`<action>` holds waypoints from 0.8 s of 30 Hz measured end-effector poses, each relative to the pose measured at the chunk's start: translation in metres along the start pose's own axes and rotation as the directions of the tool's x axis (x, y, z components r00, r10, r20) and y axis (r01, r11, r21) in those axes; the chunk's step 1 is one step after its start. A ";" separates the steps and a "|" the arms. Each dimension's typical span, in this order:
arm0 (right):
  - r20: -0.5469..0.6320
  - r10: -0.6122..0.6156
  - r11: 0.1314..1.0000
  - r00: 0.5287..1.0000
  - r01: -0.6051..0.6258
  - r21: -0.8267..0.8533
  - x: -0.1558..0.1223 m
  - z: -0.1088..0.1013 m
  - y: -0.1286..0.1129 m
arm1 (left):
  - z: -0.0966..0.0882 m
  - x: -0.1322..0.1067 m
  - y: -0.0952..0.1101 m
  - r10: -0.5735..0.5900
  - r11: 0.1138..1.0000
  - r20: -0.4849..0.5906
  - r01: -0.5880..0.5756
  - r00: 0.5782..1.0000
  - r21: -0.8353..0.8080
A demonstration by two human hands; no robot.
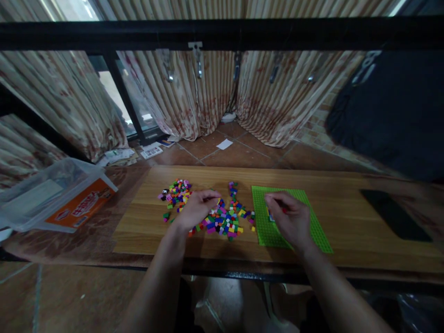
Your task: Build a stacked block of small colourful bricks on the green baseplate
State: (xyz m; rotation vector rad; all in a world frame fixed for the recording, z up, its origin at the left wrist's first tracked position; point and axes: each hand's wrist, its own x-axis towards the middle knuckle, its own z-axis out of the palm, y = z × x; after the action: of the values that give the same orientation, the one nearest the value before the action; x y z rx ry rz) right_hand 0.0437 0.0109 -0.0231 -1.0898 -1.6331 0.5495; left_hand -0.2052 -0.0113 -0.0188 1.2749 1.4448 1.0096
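Over the loose toy bricks (229, 219), my left hand (199, 208) is closed, thumb and fingers pinched together. A bit of yellow shows by its fingertips, but whether it is held or lies behind them is unclear. My right hand (289, 215) is above the green studded baseplate (314, 226), its fingers also pinched; what they hold, if anything, is hidden. A few small bricks (270, 215), with blue, yellow and white showing, sit on the plate beside the right hand and are partly covered by it. A speck of red shows between the right fingers.
A wooden board (138, 226) lies under the bricks and baseplate. On the left stands a clear plastic box (86, 173) with an orange label. A dark flat rectangle (395, 215) lies at the right. A black metal bar (222, 34) crosses in front of the curtains.
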 end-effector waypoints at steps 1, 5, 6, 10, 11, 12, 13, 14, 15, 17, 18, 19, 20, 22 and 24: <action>0.037 -0.026 1.000 0.999 0.026 0.000 -0.002 0.003 -0.004 | 0.002 -0.001 0.002 -0.029 0.997 0.021 0.031 0.999 -0.076; 0.199 -0.022 0.999 0.980 0.017 0.027 -0.009 0.016 -0.019 | 0.013 -0.003 0.012 -0.093 0.943 0.129 0.129 0.987 -0.307; 0.231 -0.006 0.999 0.973 -0.003 0.037 -0.011 0.018 -0.022 | 0.017 -0.003 0.014 -0.100 0.926 0.156 0.149 0.983 -0.348; 0.303 0.004 0.996 0.953 -0.030 0.081 -0.015 0.023 -0.029 | 0.035 -0.005 0.021 -0.089 0.886 0.211 0.174 0.973 -0.430; 0.305 -0.006 0.996 0.952 -0.022 0.087 -0.015 0.024 -0.030 | 0.040 -0.005 0.021 -0.085 0.885 0.214 0.173 0.973 -0.432; 0.297 -0.014 0.996 0.955 -0.012 0.088 -0.015 0.024 -0.030 | 0.044 -0.005 0.022 -0.086 0.886 0.214 0.173 0.973 -0.430; 0.287 -0.021 0.996 0.958 -0.003 0.084 -0.014 0.023 -0.030 | 0.048 -0.005 0.023 -0.091 0.888 0.213 0.176 0.973 -0.425; 0.280 -0.028 0.997 0.960 0.007 0.075 -0.014 0.023 -0.030 | 0.051 -0.004 0.023 -0.096 0.889 0.207 0.178 0.974 -0.422; 0.274 -0.031 0.998 0.961 0.015 0.061 -0.014 0.021 -0.030 | 0.053 -0.004 0.023 -0.100 0.890 0.199 0.177 0.975 -0.421; 0.275 -0.035 0.999 0.961 0.027 0.032 -0.013 0.017 -0.030 | 0.057 -0.003 0.024 -0.104 0.891 0.199 0.180 0.975 -0.418; 0.271 -0.034 0.999 0.962 0.030 0.020 -0.013 0.014 -0.030 | 0.059 -0.002 0.024 -0.106 0.891 0.205 0.185 0.973 -0.415; 0.262 -0.031 1.000 0.965 0.029 0.012 -0.012 0.010 -0.029 | 0.060 -0.002 0.023 -0.109 0.891 0.212 0.190 0.971 -0.412; 0.244 -0.024 1.000 0.969 0.022 0.009 -0.010 0.006 -0.028 | 0.061 -0.001 0.023 -0.114 0.894 0.218 0.196 0.969 -0.403; 0.181 0.007 1.000 0.983 -0.011 0.022 -0.006 -0.006 -0.022 | 0.061 0.000 0.021 -0.125 0.907 0.220 0.201 0.967 -0.369; 0.098 0.075 0.995 0.992 -0.081 0.056 0.000 -0.020 -0.011 | 0.062 0.001 0.019 -0.129 0.924 0.211 0.194 0.969 -0.329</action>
State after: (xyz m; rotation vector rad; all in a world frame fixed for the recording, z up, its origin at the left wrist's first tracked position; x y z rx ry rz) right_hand 0.0583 0.0018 -0.0073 -1.1010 -1.6510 0.7071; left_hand -0.1409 -0.0079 -0.0143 0.9475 1.1467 0.9567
